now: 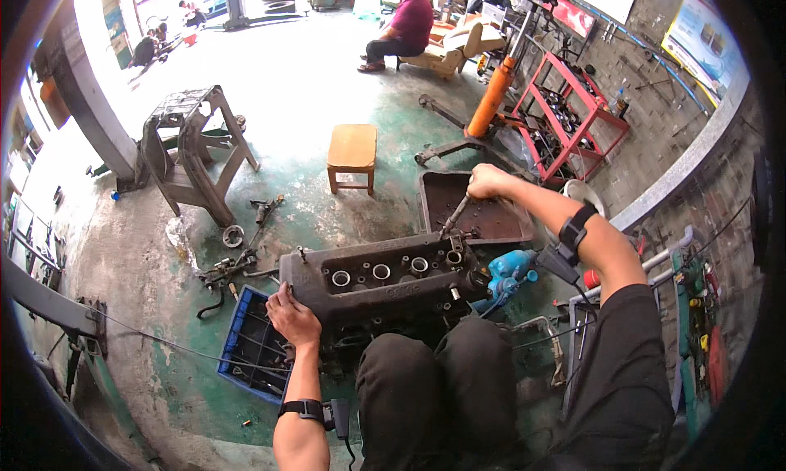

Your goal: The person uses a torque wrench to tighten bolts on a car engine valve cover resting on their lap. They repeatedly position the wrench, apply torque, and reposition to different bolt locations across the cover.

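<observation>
A dark engine cylinder head with its valve cover (319, 295) lies in front of my knees, a row of round ports along its top. My left hand (293, 317) is closed at the cover's left end, its fingers curled on the edge. My right hand (488, 181) is wrapped round the upper end of a long bar-shaped tool (453, 217). This tool slants down to the far right corner of the cover; its exact kind and its tip are hard to make out. Beside the right end sits a blue bottle-like object (509, 274).
A blue divided crate (237, 340) stands at the left end, near loose metal parts (229, 268). Behind the engine is a dark tray (432, 194). Farther off are a wooden stool (352, 148), a grey step stand (196, 164), an orange jack (491, 99), a red rack (573, 119) and a seated person (405, 25).
</observation>
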Demonstrator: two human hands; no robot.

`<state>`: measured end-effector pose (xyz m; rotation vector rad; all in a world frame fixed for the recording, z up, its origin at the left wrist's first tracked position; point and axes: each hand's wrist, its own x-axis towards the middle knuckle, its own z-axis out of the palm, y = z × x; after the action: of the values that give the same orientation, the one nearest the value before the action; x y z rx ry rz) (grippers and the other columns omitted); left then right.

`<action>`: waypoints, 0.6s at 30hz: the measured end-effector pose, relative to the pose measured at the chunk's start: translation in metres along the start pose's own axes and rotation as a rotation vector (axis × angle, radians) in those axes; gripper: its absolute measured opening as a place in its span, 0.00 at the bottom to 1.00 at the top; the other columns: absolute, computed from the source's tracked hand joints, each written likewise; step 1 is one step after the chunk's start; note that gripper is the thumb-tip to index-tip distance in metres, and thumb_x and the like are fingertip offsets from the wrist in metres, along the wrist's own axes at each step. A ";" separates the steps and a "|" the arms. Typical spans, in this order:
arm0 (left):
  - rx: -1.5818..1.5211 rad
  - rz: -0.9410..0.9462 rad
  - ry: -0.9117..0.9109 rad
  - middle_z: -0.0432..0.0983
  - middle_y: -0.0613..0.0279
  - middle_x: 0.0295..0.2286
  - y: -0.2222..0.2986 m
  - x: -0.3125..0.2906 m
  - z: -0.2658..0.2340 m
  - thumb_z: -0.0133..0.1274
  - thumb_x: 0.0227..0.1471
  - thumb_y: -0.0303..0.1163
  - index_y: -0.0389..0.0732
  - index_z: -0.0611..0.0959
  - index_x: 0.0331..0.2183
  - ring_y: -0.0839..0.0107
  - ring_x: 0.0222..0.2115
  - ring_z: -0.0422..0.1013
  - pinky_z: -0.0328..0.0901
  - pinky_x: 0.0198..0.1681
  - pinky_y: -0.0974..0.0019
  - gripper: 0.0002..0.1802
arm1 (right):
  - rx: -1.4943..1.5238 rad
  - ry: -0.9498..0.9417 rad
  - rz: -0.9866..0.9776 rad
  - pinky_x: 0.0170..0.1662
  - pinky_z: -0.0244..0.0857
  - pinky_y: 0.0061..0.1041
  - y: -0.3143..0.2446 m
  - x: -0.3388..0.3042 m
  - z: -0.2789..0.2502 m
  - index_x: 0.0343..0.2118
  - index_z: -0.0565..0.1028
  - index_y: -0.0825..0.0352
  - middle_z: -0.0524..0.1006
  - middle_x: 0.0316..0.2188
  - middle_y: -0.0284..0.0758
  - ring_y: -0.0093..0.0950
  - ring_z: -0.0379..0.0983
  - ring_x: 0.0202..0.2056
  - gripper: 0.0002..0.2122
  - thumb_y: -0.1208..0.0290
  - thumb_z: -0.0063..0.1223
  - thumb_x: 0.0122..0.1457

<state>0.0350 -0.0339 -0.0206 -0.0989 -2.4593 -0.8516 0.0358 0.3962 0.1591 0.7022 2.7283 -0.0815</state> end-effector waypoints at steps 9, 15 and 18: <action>0.003 -0.009 -0.012 0.70 0.54 0.33 0.001 0.005 -0.002 0.45 0.54 0.25 0.42 0.77 0.40 0.53 0.38 0.66 0.61 0.42 0.53 0.11 | -0.240 0.093 -0.488 0.42 0.68 0.41 -0.006 -0.010 -0.001 0.37 0.73 0.66 0.77 0.34 0.49 0.46 0.74 0.39 0.14 0.73 0.54 0.44; -0.010 0.017 0.005 0.71 0.53 0.33 0.000 0.003 0.000 0.45 0.54 0.25 0.40 0.77 0.40 0.52 0.37 0.67 0.61 0.42 0.53 0.10 | 0.241 -0.085 0.157 0.42 0.70 0.34 -0.005 -0.012 -0.001 0.23 0.79 0.72 0.79 0.29 0.49 0.40 0.77 0.37 0.12 0.68 0.50 0.42; -0.036 0.021 0.009 0.71 0.53 0.32 -0.001 0.003 0.000 0.45 0.55 0.25 0.40 0.77 0.39 0.52 0.37 0.67 0.62 0.42 0.53 0.09 | 0.153 -0.043 0.051 0.41 0.70 0.34 -0.007 -0.011 0.000 0.21 0.79 0.69 0.78 0.26 0.49 0.42 0.77 0.35 0.10 0.68 0.50 0.40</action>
<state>0.0320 -0.0346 -0.0199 -0.1337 -2.4308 -0.8861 0.0409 0.3848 0.1628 0.8012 2.6822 -0.2926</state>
